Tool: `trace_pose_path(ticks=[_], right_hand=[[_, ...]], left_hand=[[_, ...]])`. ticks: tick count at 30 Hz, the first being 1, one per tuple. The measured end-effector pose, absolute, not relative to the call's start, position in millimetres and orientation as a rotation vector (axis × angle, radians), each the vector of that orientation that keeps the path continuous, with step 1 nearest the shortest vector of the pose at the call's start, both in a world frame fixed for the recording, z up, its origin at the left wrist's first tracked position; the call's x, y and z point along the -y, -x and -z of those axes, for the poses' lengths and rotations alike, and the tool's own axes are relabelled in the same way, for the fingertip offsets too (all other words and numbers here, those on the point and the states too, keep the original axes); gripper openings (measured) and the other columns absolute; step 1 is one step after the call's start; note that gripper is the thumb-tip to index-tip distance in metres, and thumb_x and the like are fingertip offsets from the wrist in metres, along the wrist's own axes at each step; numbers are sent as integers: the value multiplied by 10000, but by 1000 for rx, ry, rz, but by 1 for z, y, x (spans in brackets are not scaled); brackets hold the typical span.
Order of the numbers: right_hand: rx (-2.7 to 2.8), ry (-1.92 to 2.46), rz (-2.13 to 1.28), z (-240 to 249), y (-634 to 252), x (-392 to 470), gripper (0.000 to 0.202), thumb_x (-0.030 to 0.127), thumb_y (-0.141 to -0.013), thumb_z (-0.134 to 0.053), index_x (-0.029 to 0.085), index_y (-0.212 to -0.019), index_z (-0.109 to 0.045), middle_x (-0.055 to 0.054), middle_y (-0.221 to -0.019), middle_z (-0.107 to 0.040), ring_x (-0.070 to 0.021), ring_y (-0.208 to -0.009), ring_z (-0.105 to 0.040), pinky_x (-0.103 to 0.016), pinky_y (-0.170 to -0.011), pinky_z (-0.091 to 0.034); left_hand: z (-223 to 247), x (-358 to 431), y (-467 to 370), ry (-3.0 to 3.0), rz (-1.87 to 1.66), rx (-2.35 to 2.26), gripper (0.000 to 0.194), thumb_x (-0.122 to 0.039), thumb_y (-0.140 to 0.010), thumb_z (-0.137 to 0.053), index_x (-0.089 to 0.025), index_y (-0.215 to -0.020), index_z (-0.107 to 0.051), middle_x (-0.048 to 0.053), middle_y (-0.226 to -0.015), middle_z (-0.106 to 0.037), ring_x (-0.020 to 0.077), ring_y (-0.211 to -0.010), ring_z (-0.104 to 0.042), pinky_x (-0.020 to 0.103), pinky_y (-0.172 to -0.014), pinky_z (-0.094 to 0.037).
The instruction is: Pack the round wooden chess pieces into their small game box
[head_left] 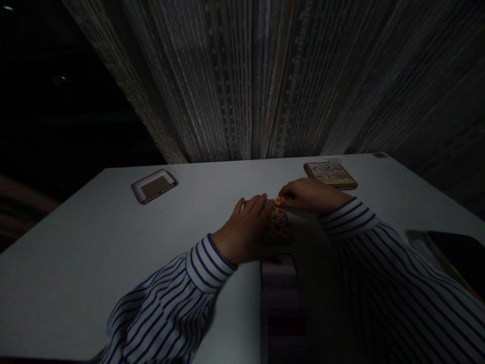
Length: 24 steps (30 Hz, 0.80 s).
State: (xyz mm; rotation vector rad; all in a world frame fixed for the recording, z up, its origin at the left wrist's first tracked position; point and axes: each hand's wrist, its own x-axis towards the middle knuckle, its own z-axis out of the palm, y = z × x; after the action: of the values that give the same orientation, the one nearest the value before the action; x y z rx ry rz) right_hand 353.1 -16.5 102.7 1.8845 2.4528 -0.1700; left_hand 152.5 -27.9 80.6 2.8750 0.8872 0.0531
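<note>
Several small round pieces (279, 221) with reddish markings stand in short rows on the white table, between my hands. My left hand (248, 225) lies along their left side, fingers spread and partly over them. At the far end of the rows, my right hand (303, 195) pinches one round piece (279, 200) between thumb and fingertips. Just nearer to me is a dark-edged flat object (279, 273) with a pale purple face, its lower part blurred out. The light is dim, and the markings on the pieces are hard to read.
On the white table (94, 242), a brown-framed tray-like box (154, 186) lies at the back left. A box with a patterned picture top (330, 174) is at the back right. A dark object (454, 253) sits at the right edge. String curtains (242, 81) hang behind.
</note>
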Motion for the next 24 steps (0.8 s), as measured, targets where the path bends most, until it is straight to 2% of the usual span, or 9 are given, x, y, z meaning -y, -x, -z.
trace_pose_path(ticks=[4,10,15,17,20,24], right_hand=[[-2492,-1861,180,-103,-354,16,296,377,-780,-489,199,-938,-665,-74,-882,-680,-200,-835,-604,-276,-707,-416],[-2493,-1864,187,-100,-355,15,284,377,-769,-501,203,-921,-666,-67,-857,-676,-198,-808,-600,-289,-681,-415],[-2479,-1849,203,-100,-354,15,286,377,-767,-498,199,-912,-667,-66,-842,-676,-200,-805,-600,-288,-672,-408],[-2472,-1846,192,-100,-353,15,291,380,-768,-487,202,-912,-666,-64,-842,-676,-206,-808,-600,-290,-658,-406],[-2452,-1856,188,-101,-352,15,291,377,-769,-478,207,-911,-666,-58,-840,-676,-207,-806,-602,-285,-634,-402],[-2449,-1867,199,-100,-352,15,294,379,-769,-482,211,-922,-668,-63,-853,-677,-201,-813,-603,-279,-638,-400]], left_hand=[[-73,34,-149,-2897,-95,-858,1078,-661,-570,-569,-141,-1368,-66,166,-1432,-188,311,-1314,-134,483,-1047,-94],[-57,39,-147,-2895,7,-902,1074,-670,-574,-550,-133,-1369,-65,173,-1443,-152,328,-1323,-91,527,-1038,-77],[-68,33,-143,-2860,-6,-880,1063,-683,-569,-548,-137,-1368,-109,167,-1438,-178,324,-1318,-129,515,-1042,-104],[-80,19,-143,-2836,-43,-909,963,-630,-627,-548,-134,-1358,-167,161,-1420,-236,302,-1301,-199,483,-1044,-145],[-93,-13,-148,-2803,-134,-1005,663,-494,-766,-477,-126,-1297,-330,147,-1367,-354,259,-1253,-320,400,-1019,-244],[-90,-46,-161,-2674,-311,-1148,552,-451,-803,-446,-117,-1242,-424,127,-1273,-484,230,-1165,-445,333,-964,-336]])
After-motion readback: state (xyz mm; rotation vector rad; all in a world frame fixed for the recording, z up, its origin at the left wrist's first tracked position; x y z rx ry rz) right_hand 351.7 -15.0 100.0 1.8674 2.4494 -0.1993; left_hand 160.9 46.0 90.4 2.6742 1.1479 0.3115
